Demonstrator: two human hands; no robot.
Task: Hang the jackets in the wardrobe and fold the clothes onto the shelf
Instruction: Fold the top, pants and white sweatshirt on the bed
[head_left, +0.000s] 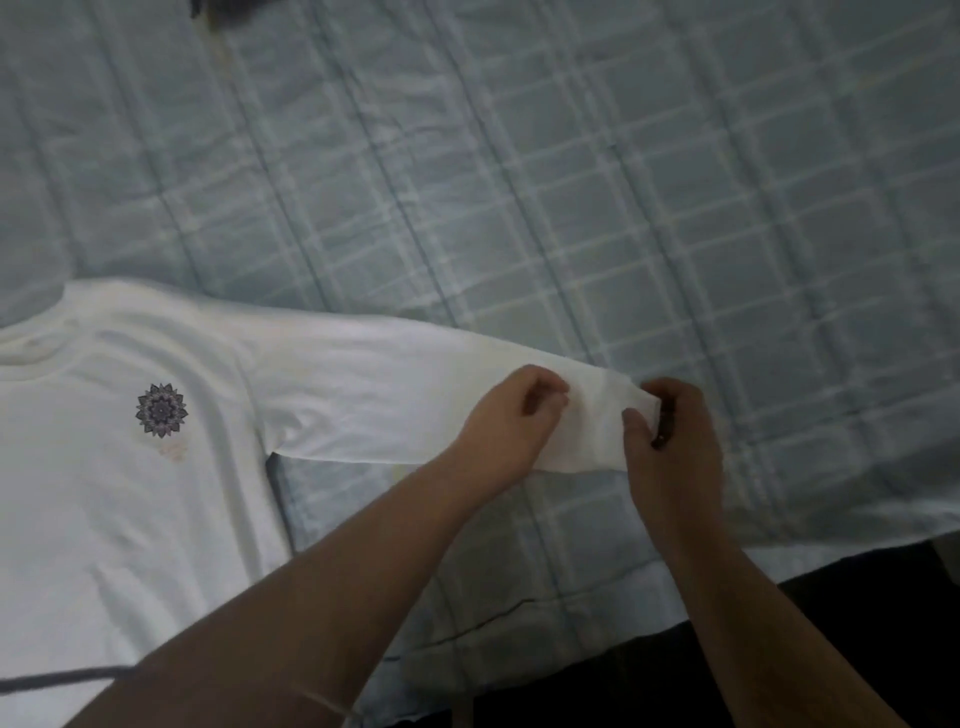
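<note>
The white long-sleeved cotton shirt (130, 493) lies flat on the pale blue checked bedspread (519, 182), its sleeve (389, 395) running out toward 3 o'clock. The left hand (511, 421) pinches the sleeve near the cuff. The right hand (672, 447) grips its tip, likely the one to fold it back toward 9 o'clock.

matt white cloth shirt (130, 493), quilted bedspread (571, 182)

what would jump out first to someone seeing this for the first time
A white long-sleeved shirt lies flat on the pale blue checked bedcover, a dark mandala print on its chest. At centre right, the left hand and right hand pinch the end of its outstretched sleeve.
</note>
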